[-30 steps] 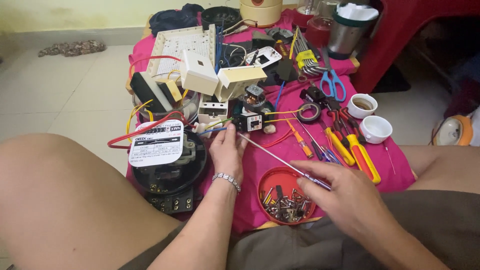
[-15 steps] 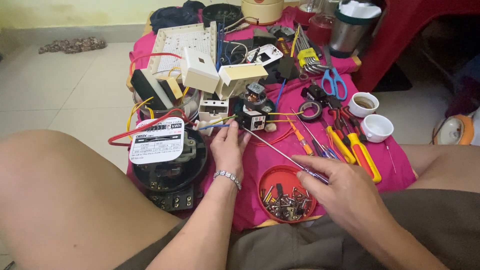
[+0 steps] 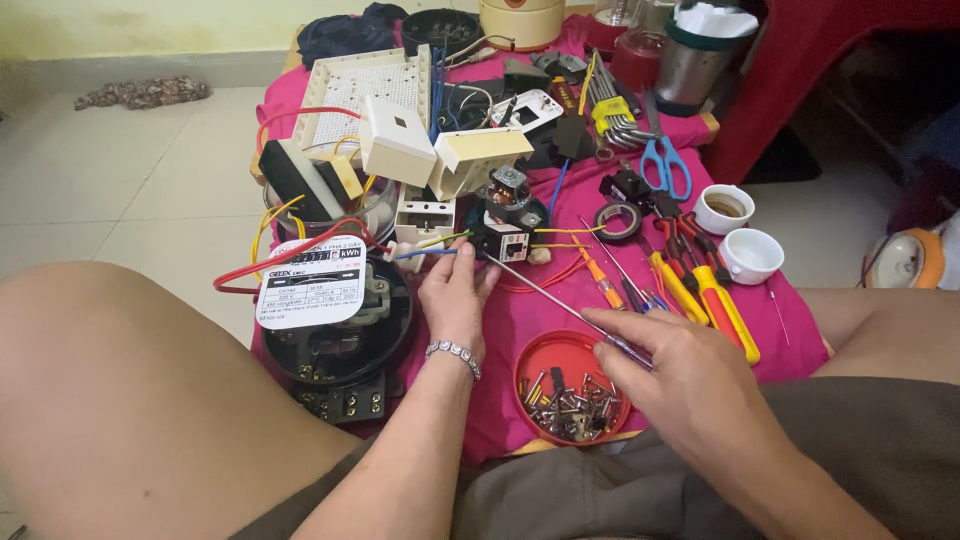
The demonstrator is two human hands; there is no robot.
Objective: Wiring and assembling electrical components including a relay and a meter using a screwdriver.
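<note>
At twelve o'clock from our left hand [image 3: 455,300], the small black relay block [image 3: 503,238] sits on the pink tabletop [image 3: 540,310]; those fingers close on its wires. Our right hand [image 3: 680,375] grips a long screwdriver [image 3: 560,305], tip touching the block. We judge the tip may slip off the terminal, since the shaft lies at a shallow angle. At six o'clock from the block, a red dish [image 3: 572,388] holds loose screws. Two white cups [image 3: 738,232] stand at three o'clock, contents unclear.
</note>
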